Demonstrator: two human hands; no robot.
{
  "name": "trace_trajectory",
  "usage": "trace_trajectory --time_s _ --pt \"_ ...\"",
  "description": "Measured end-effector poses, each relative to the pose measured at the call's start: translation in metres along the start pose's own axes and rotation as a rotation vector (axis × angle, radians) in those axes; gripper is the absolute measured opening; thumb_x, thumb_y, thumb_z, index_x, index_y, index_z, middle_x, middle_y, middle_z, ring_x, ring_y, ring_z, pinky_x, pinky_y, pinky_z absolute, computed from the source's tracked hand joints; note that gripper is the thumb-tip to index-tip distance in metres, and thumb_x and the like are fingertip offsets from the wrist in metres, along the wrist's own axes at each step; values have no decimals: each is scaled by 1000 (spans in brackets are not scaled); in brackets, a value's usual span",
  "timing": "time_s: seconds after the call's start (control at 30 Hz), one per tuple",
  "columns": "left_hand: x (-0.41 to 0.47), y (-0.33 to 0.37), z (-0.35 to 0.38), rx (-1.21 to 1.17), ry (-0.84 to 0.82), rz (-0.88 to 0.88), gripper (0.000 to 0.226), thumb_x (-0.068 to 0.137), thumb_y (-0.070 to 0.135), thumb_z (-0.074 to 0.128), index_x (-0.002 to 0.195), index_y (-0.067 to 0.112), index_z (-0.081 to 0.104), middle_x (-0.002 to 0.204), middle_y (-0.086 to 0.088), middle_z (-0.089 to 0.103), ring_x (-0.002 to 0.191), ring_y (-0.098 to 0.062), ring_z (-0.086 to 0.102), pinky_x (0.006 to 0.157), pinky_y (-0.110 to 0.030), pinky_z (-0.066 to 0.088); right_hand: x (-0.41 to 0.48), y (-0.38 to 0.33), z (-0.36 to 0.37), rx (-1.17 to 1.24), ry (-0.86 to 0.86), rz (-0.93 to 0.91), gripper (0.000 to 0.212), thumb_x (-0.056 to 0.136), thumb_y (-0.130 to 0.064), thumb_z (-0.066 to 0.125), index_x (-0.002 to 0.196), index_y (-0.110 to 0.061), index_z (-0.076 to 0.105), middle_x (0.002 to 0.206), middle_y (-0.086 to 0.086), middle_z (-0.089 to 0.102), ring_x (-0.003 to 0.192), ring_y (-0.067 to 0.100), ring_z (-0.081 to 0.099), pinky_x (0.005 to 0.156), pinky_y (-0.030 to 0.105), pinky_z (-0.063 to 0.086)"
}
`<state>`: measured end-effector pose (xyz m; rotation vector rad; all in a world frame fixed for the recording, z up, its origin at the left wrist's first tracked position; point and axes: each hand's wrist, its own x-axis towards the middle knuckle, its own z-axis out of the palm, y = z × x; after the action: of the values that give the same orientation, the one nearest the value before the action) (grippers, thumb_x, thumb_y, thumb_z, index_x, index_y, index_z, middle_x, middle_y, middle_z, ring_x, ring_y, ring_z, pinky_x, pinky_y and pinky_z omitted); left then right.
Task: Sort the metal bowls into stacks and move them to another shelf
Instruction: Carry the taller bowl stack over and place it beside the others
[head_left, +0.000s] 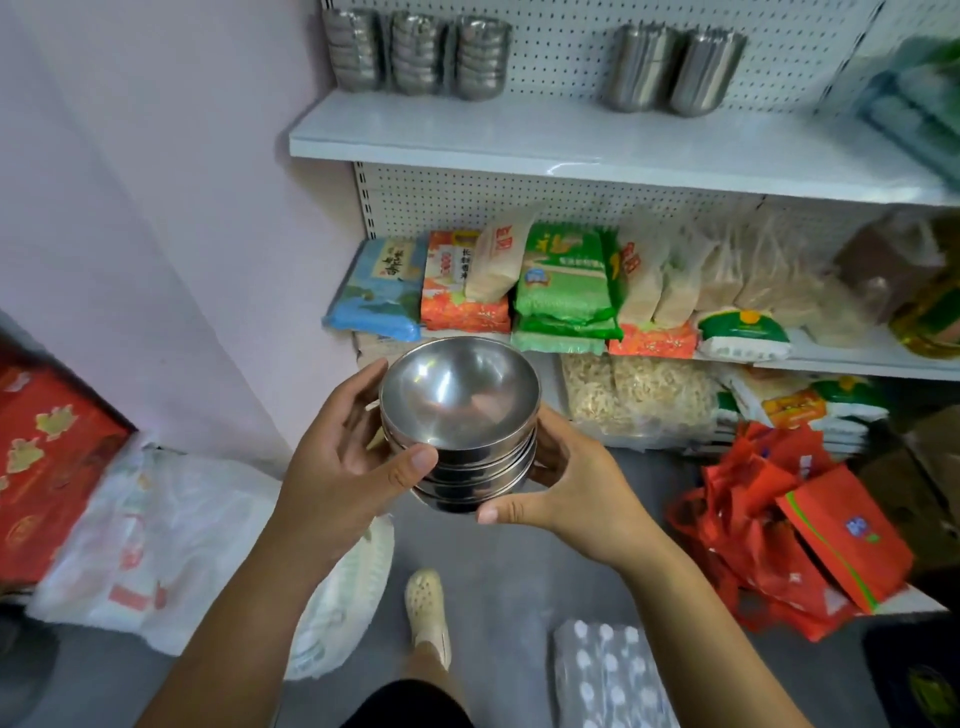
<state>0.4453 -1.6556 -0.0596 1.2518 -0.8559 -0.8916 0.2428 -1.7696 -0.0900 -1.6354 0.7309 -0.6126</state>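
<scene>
A stack of several nested metal bowls (460, 415) hangs in mid-air in front of the lower shelves. My left hand (343, 462) grips its left side, thumb across the front rims. My right hand (566, 483) cups the right side and underside, thumb pointing left beneath the stack. On the white upper shelf (519, 137), three stacks of metal bowls (421, 54) stand at the back left. Two taller metal stacks (675, 70) stand further right on the same shelf.
Bagged rice and grain packs (566, 280) fill the lower shelves. Red bags (779, 530) pile on the floor at right, white plastic sacks (171, 535) and a red box (47, 467) at left. A wrapped pack (608, 675) lies near my foot (428, 613).
</scene>
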Motion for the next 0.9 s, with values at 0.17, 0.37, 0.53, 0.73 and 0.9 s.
trace_trajectory --time_s 0.17,0.37,0.53,0.73,0.9 --pt "106 -6 0 53 -28 31 117 41 63 96 142 25 51 141 10 62 132 -11 57 99 -25 54 88 5 -30 20 46 1 95 60 -9 98 143 -19 54 131 -2 71 125 15 66 103 27 51" --pt "245 14 -2 108 -75 118 121 44 67 93 146 19 49 141 8 61 133 -5 55 95 -17 52 213 -12 -64 3 142 -40 94 56 -8 100 139 -19 58 125 -1 74 118 17 70 102 33 54" --pt "337 26 -2 170 -164 147 110 50 65 91 144 24 51 139 8 61 132 -9 56 98 -25 54 285 -18 -88 43 185 -61 90 57 -5 98 137 -18 59 123 -2 75 117 15 70 98 25 55" --pt "401 9 12 127 -173 114 109 52 63 91 144 20 52 140 4 62 132 -6 56 95 -15 51 341 0 -127 22 179 -25 84 55 -8 100 130 -18 63 118 4 76 112 23 72 99 36 57" --pt "460 3 26 119 -94 125 101 52 63 91 138 22 57 135 6 66 129 -9 59 95 -16 51 403 -1 -165 -9 90 -42 83 59 -6 99 132 -19 61 119 2 75 111 16 72 96 28 56"
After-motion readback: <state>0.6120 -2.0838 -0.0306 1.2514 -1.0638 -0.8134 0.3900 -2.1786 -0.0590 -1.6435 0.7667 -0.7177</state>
